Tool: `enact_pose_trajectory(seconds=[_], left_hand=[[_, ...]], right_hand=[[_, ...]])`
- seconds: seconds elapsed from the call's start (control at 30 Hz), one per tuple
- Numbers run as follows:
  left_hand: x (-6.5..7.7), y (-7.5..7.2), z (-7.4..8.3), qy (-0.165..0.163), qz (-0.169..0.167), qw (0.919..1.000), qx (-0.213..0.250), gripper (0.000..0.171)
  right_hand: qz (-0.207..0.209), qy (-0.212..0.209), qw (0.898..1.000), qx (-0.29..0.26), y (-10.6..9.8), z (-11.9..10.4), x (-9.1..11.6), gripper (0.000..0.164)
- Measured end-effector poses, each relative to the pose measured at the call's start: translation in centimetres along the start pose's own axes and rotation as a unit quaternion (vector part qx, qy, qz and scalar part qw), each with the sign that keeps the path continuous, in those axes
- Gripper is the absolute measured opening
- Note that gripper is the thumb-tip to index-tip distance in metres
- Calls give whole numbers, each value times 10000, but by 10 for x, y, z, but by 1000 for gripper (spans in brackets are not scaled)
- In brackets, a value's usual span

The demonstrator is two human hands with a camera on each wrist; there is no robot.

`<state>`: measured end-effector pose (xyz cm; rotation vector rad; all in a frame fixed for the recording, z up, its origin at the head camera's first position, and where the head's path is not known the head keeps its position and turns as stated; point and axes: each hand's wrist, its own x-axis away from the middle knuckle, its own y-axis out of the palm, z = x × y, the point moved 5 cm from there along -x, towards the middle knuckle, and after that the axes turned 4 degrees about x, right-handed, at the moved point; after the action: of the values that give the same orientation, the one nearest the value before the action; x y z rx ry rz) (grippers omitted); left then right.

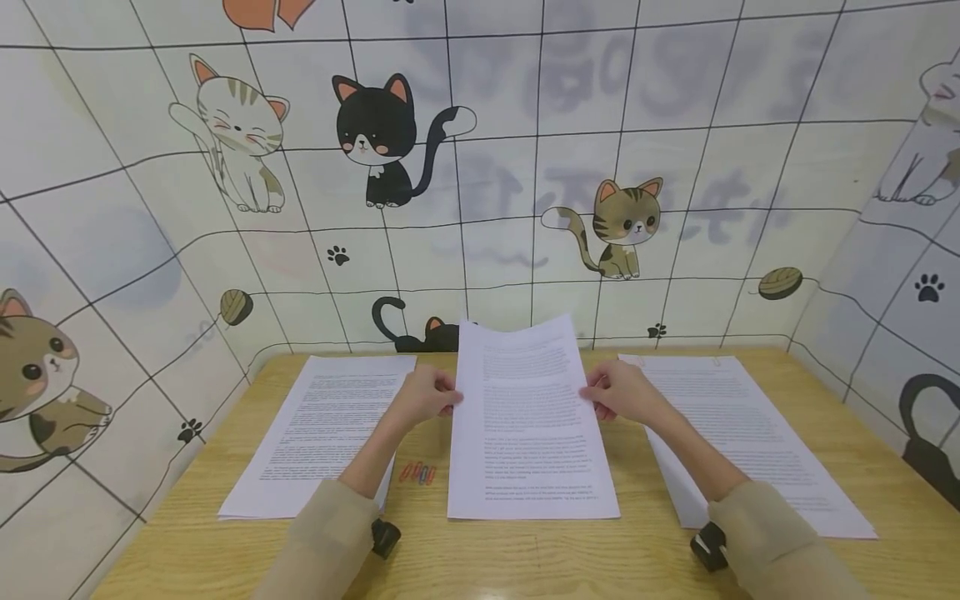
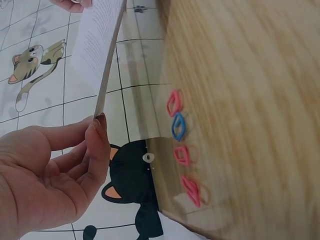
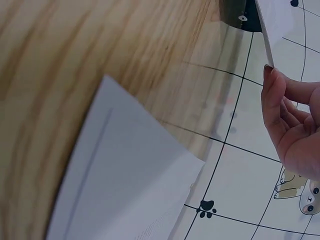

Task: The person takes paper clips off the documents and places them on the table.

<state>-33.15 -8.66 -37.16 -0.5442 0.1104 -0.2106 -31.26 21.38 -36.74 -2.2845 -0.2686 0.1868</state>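
Note:
A stack of printed paper sheets (image 1: 532, 433) is held up in the middle of the head view, its top end lifted and its bottom end near the table. My left hand (image 1: 430, 393) pinches the stack's left edge between thumb and fingers; the left wrist view shows that hand (image 2: 60, 170) at the thin edge. On the opposite edge my right hand (image 1: 621, 392) pinches the paper the same way, and the right wrist view has it (image 3: 295, 115) gripping the edge by thumb and fingertips.
Printed sheets (image 1: 322, 433) lie at the left, others (image 1: 735, 442) at the right with clips along their top edge. Several pink and blue paper clips (image 1: 417, 473) lie on the wooden table (image 1: 517, 558) near the left hand. A cat-patterned wall covering (image 1: 510, 183) stands behind.

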Motion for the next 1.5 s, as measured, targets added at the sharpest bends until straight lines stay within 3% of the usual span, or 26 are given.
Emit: enact_pose_trajectory(seconds=[0.4,0.73,1.5], left_hand=[[-9,4,-15,-394,-80,9985,-363,7],[-13,4,-23,-680,-200,9948,-732,13],[-9,-1,-23,-1016,-202,9926,-634,8]], right_hand=[[-249,229,9994,20,16,5,-11,11],[-396,456,9971,464,21,-2,-14,13],[-505,747,9929,777,21,2,-14,13]])
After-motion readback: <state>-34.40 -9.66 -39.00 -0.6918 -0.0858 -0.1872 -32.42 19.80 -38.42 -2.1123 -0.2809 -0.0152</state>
